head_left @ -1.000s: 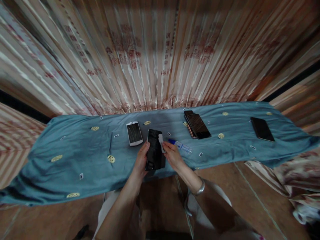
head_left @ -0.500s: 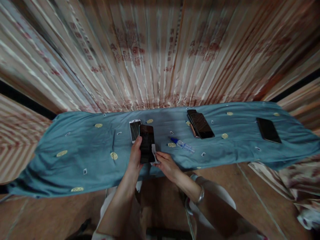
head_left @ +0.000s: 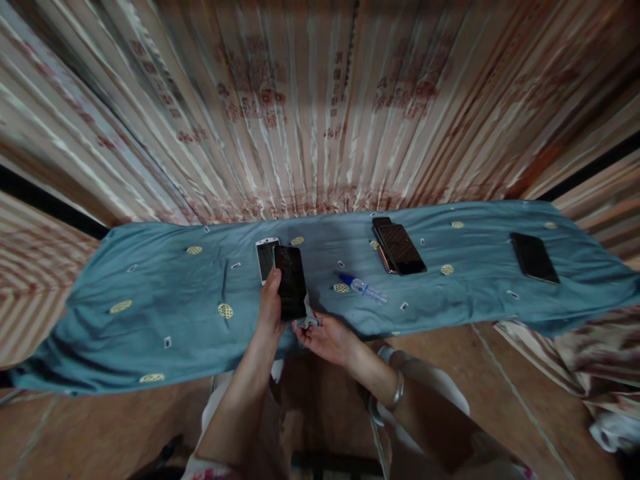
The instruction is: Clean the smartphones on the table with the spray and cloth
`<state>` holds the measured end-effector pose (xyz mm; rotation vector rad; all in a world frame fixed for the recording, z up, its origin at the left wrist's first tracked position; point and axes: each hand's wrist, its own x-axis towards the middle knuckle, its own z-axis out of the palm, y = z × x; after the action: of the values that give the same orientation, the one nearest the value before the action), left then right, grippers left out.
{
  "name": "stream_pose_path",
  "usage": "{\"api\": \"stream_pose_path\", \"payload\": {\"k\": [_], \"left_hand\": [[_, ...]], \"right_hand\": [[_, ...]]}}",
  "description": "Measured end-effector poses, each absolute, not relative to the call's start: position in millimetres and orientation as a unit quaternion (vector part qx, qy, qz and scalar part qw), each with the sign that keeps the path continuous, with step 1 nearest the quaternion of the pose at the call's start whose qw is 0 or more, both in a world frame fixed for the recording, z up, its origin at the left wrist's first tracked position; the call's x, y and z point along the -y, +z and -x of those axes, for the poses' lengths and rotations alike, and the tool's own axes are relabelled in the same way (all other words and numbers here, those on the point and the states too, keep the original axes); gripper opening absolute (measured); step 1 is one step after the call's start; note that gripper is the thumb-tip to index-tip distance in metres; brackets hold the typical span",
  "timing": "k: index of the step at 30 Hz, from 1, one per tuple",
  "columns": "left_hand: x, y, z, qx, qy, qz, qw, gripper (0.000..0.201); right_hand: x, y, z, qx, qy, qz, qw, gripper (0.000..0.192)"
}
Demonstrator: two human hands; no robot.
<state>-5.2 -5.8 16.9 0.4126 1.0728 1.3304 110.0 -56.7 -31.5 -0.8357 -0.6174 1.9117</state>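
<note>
My left hand (head_left: 270, 308) grips a black phone (head_left: 291, 281) by its left edge and holds it above the blue cloth (head_left: 160, 293). Just below the phone's lower right corner, my right hand (head_left: 327, 337) pinches a small white wipe (head_left: 307, 319), palm turned up. A white phone (head_left: 265, 257) lies on the cloth right behind the held phone, partly hidden by it. A small bottle with a blue cap (head_left: 363, 288) lies to the right of my hands.
Two stacked dark phones (head_left: 399, 247) lie at the back right, and another dark phone (head_left: 534, 257) lies far right. A striped curtain (head_left: 320, 113) hangs behind the cloth. Brown floor (head_left: 100, 433) shows below, with patterned fabric (head_left: 600, 360) at right.
The black phone moved left and up in my left hand, now covering part of the white phone. My right hand slid the wipe from the phone's upper edge down past its lower corner.
</note>
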Motion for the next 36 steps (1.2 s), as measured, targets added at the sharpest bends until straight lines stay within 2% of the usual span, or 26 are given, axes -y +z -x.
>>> {"api": "stream_pose_path", "payload": {"k": [3, 9, 16, 20, 22, 24, 26, 30, 36], "left_hand": [[6, 19, 2, -0.463, 0.591, -0.183, 0.634, 0.051], [6, 31, -5, -0.392, 0.625, -0.206, 0.643, 0.051], [7, 18, 4, -0.412, 0.583, -0.263, 0.649, 0.052], [11, 11, 14, -0.472, 0.584, -0.315, 0.580, 0.075], [14, 10, 18, -0.502, 0.574, -0.437, 0.477, 0.099], [19, 9, 18, -0.516, 0.511, -0.594, 0.347, 0.127], [25, 9, 15, -0.510, 0.429, -0.701, 0.253, 0.135], [34, 7, 5, -0.477, 0.293, -0.815, 0.152, 0.119], [37, 3, -1, -0.452, 0.232, -0.851, 0.130, 0.089]], "right_hand": [[52, -31, -114, 0.226, 0.781, 0.349, 0.466, 0.011], [35, -22, -131, 0.232, 0.721, 0.407, 0.510, 0.026], [19, -4, -163, 0.316, 0.643, 0.466, 0.519, 0.033], [16, 2, -188, 0.375, 0.613, 0.484, 0.498, 0.028], [17, 4, -200, 0.404, 0.598, 0.493, 0.486, 0.027], [18, 7, -210, 0.430, 0.590, 0.495, 0.471, 0.028], [20, 10, -218, 0.458, 0.589, 0.493, 0.448, 0.028], [25, 19, -231, 0.513, 0.581, 0.494, 0.393, 0.026], [27, 26, -235, 0.575, 0.573, 0.469, 0.349, 0.027]]}}
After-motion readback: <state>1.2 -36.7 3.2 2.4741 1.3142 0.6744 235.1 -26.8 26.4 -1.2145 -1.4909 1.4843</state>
